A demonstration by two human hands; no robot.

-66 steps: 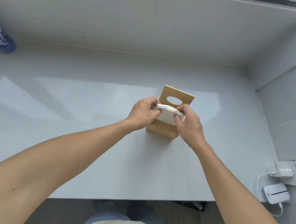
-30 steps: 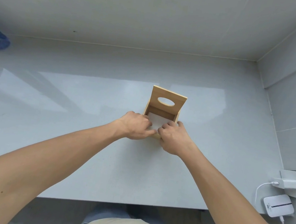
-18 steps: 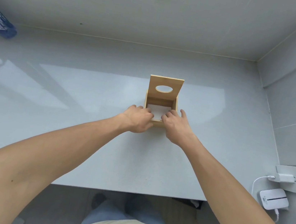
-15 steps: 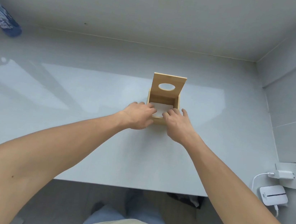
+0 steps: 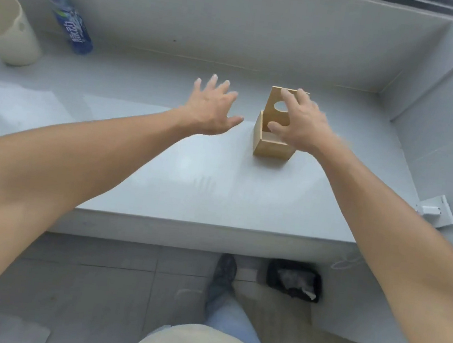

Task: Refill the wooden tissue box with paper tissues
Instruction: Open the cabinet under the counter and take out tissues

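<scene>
The wooden tissue box [image 5: 271, 148] stands on the grey counter [image 5: 161, 174], its lid with an oval hole [image 5: 275, 105] raised upright at the back. My right hand [image 5: 300, 123] hovers over the box's open top with fingers spread, covering most of the lid and the inside, so the tissues are hidden. My left hand [image 5: 213, 109] is raised to the left of the box, fingers spread, holding nothing. Both hands are blurred by motion.
A blue-labelled plastic bottle [image 5: 69, 18] and a cream cup [image 5: 7, 30] stand at the counter's back left. A white wall socket with a plug [image 5: 436, 212] is at the right. A black bin [image 5: 294, 279] sits on the floor below the counter edge.
Both hands have lifted off the box rim and spread open; the left has moved away to the left, the right up toward the lid. The tissues went into the box earlier.
</scene>
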